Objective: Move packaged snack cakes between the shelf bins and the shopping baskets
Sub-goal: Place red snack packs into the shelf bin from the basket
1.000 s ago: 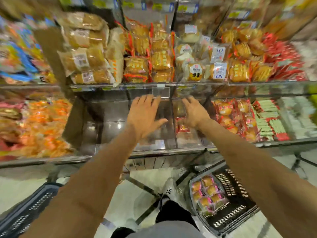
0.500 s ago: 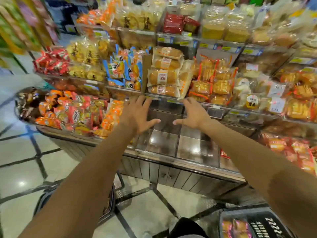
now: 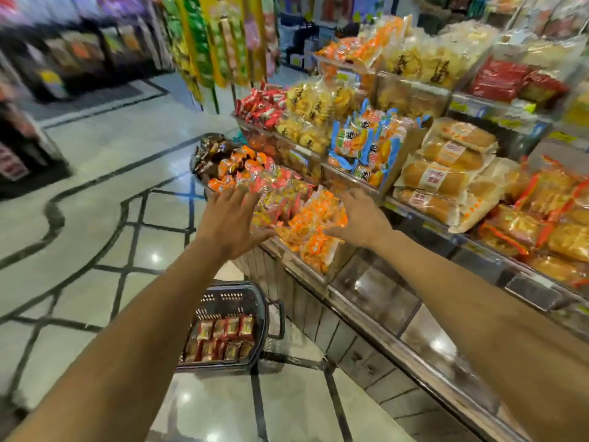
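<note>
Fingers (image 3: 242,199) of the left hand (image 3: 228,223) and right hand (image 3: 358,218) are spreading open, holding nothing, over orange snack cakes (image 3: 314,229) in the shelf bin (image 3: 306,266); red packaged cakes (image 3: 223,338) are lying in the near basket (image 3: 259,301) on the floor.

snack cakes (image 3: 223,338): red-gold | basket (image 3: 259,311): black | floor (image 3: 95,218): grey, black lines

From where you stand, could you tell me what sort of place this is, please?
Most likely a supermarket snack aisle: tiered shelf bins full of wrapped snacks, a black shopping basket on the tiled floor, and more stocked shelving behind.
</note>
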